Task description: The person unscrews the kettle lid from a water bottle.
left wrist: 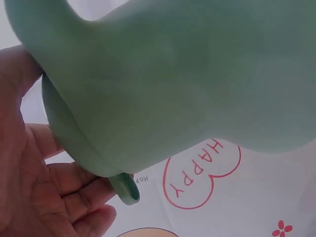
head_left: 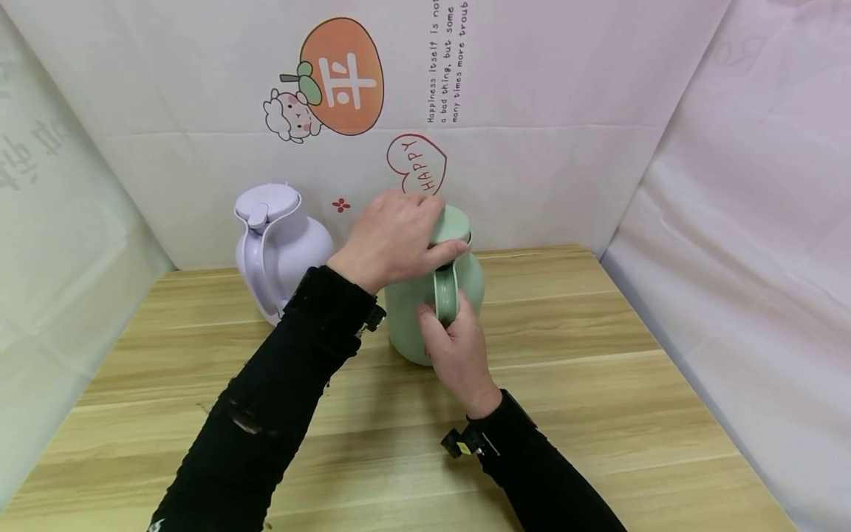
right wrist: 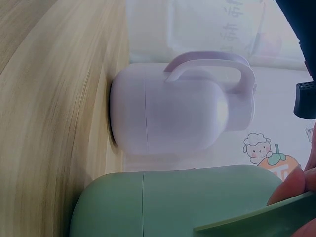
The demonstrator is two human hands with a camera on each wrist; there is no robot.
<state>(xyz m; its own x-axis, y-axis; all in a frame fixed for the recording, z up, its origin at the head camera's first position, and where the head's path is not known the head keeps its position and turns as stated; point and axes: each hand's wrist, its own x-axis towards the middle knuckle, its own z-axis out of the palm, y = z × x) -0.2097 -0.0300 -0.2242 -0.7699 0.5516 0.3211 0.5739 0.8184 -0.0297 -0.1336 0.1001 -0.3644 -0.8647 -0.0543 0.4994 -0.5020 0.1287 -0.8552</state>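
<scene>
A pale green thermos jug (head_left: 408, 321) stands upright on the table, its handle (head_left: 446, 295) toward me. My left hand (head_left: 395, 240) lies over the top and grips the lid (head_left: 453, 222). In the left wrist view, the fingers of that left hand (left wrist: 44, 192) curl round the lid's edge, near a small green spout-like tab (left wrist: 127, 189). Lower down, my right hand (head_left: 462, 362) holds the handle, thumb on its near side. The right wrist view shows fingertips (right wrist: 291, 190) against the green handle (right wrist: 261, 217). The jug's far side is hidden.
A lilac thermos jug (head_left: 306, 247) of similar shape stands upright to the left of the green one. Both are on a wood-grain table (head_left: 585, 414). Behind is a white printed cloth (head_left: 545, 66), and more white cloth (head_left: 764, 222) hangs at the sides.
</scene>
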